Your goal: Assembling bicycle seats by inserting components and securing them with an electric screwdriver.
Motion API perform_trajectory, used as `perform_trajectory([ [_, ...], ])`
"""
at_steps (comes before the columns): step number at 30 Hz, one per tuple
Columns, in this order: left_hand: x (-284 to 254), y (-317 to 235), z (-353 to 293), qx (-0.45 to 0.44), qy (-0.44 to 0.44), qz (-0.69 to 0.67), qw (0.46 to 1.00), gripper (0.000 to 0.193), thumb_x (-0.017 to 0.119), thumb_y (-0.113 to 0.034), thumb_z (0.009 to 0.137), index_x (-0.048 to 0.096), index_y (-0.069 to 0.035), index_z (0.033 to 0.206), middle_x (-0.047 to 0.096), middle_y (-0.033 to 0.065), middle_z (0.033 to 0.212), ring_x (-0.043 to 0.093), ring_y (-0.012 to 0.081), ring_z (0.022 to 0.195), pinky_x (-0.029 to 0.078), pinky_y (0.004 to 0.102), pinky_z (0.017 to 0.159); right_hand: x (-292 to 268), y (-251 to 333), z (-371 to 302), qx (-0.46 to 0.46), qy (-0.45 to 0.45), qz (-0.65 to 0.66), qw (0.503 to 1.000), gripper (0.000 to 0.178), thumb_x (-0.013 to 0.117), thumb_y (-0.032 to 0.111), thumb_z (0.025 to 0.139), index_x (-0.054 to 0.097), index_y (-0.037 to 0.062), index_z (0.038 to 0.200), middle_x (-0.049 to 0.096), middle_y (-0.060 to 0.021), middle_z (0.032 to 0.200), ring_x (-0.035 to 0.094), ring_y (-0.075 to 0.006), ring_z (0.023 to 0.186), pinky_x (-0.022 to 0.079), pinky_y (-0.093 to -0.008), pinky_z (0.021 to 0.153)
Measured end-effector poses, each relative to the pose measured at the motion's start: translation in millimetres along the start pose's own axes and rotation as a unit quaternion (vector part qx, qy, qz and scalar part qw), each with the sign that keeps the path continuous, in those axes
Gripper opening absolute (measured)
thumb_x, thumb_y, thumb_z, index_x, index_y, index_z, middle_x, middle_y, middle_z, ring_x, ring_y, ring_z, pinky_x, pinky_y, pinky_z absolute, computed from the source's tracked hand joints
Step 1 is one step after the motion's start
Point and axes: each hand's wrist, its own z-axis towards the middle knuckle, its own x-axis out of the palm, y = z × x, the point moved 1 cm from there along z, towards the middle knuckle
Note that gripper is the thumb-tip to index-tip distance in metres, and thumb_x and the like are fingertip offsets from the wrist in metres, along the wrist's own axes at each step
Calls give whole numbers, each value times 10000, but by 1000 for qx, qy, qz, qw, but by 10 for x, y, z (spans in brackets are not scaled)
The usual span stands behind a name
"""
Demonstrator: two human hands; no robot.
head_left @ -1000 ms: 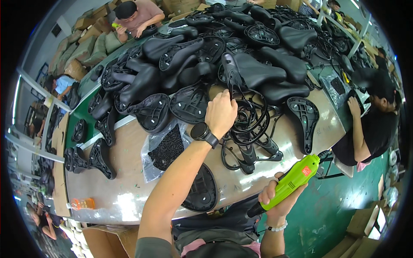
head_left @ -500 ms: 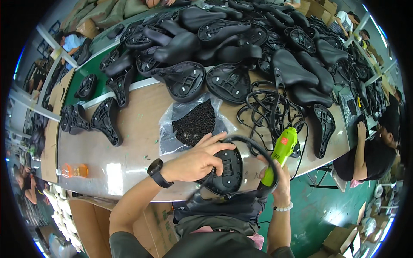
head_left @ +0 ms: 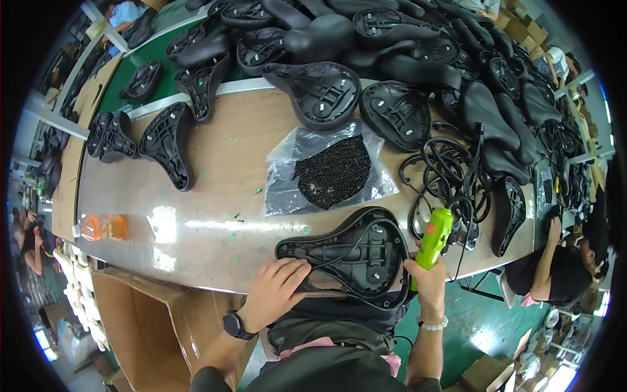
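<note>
An upturned black bicycle saddle point(head_left: 356, 251) lies at the table's front edge, its hollow ribbed underside up and its nose pointing left. A thin black trim strip point(head_left: 326, 289) runs from the nose end along the near side and round the wide end. My left hand point(head_left: 277, 291) is closed with its fingertips on the strip beside the nose. My right hand point(head_left: 428, 277) is wrapped round a lime-green electric screwdriver point(head_left: 435, 238), held upright against the saddle's wide end. The screwdriver's lower tip is hidden by the hand.
Beyond the saddle lies a clear plastic bag of small black screws point(head_left: 333, 173). More trim strips point(head_left: 450, 170) are tangled at right. Saddles point(head_left: 320, 91) are heaped at the back. An orange bottle point(head_left: 104, 227) lies left; an open cardboard box point(head_left: 140, 320) stands below the edge. A co-worker point(head_left: 545, 264) sits at right.
The saddle has turned, its nose now to the left. The trim strip, looped near my right hand before, now lies around its wide end. My left hand has moved down from the saddle's middle.
</note>
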Motion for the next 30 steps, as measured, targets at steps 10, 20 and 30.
perform_trajectory([
  [10,-97,519,227,-28,-46,-137,989,600,817,-279,725,613,-63,1247,629,94,1235,597,309,1111,503,403,940,213,56,-100,-99,-43,-123,987,295,744,53,762,582,3,1004,619,-28,826,575,-111,713,481,-268,636],
  [20,353,682,31,-116,-104,-342,927,613,861,-249,714,623,-55,1244,650,113,1268,635,306,1126,516,373,944,157,-42,-49,-69,-47,-149,985,342,765,72,777,580,-17,1051,632,-40,870,584,-116,729,482,-267,665],
  [30,349,699,23,-70,-143,-324,933,577,851,-270,719,638,-61,1213,649,112,1263,634,306,1119,527,380,931,-125,451,-318,-129,73,322,935,839,534,703,888,407,49,1397,432,-20,696,384,-107,480,360,-254,428],
])
